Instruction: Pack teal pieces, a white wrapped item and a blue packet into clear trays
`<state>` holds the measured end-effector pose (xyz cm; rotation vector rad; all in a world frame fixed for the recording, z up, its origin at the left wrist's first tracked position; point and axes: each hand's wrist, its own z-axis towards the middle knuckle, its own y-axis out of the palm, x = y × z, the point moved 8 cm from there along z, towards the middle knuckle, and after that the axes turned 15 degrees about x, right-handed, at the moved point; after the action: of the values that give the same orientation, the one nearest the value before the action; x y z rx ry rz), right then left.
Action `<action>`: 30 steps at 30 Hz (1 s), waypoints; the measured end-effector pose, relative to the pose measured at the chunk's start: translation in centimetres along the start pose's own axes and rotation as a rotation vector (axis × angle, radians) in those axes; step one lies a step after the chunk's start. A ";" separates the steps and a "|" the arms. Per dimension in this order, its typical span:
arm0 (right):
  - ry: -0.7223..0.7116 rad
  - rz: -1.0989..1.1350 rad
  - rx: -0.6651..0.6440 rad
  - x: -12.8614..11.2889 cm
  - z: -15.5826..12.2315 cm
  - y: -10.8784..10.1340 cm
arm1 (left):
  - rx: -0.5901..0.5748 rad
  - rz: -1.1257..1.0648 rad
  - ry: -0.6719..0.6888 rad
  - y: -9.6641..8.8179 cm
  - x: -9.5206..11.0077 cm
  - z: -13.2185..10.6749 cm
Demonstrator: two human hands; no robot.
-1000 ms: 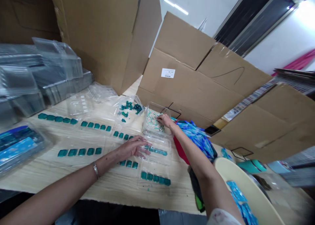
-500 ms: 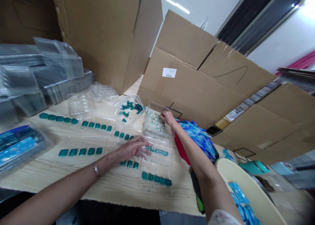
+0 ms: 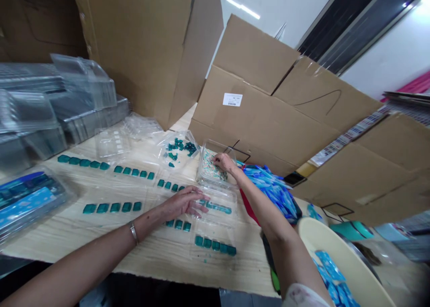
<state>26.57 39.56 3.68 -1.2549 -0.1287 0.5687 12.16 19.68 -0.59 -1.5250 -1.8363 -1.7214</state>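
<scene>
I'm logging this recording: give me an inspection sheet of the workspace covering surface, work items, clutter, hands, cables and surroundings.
Surface: pale wooden table, small specks near its front edge.
Work items: teal pieces in rows; clear tub holding small pale and teal bits; clear tray in front of it with more teal inside.
Clutter: stacked clear boxes at left; blue strips heaped at right, beside a cream bowl holding blue packets.
Hands: left hand open at the clear tray, contact unclear; right hand in the clear tub, grip too small to tell.
Cables: nothing seen.
Surroundings: cardboard boxes behind the table.
</scene>
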 end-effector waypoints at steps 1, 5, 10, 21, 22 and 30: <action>0.015 0.018 0.000 0.1 0.0 -0.2 | -0.006 0.000 0.002 0.0 0.0 0.0; 0.048 0.131 -0.082 0.2 0.1 -0.7 | -0.016 0.000 0.007 -0.1 -0.1 0.0; 0.048 0.261 -0.250 -0.7 0.3 0.5 | -0.007 0.008 0.002 -0.3 -0.3 0.2; 0.133 0.229 -0.206 0.3 0.7 2.2 | 0.002 0.020 -0.003 -0.2 -0.2 0.1; 0.128 0.221 -0.206 0.3 0.8 2.2 | 0.002 0.019 -0.001 -0.2 -0.2 0.1; 0.071 0.180 -0.195 -0.4 0.8 2.4 | -0.002 0.021 -0.009 -0.1 -0.2 0.0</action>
<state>25.06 40.52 1.79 -1.4844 -0.0122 0.6778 12.19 19.62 -0.75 -1.5501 -1.8174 -1.7104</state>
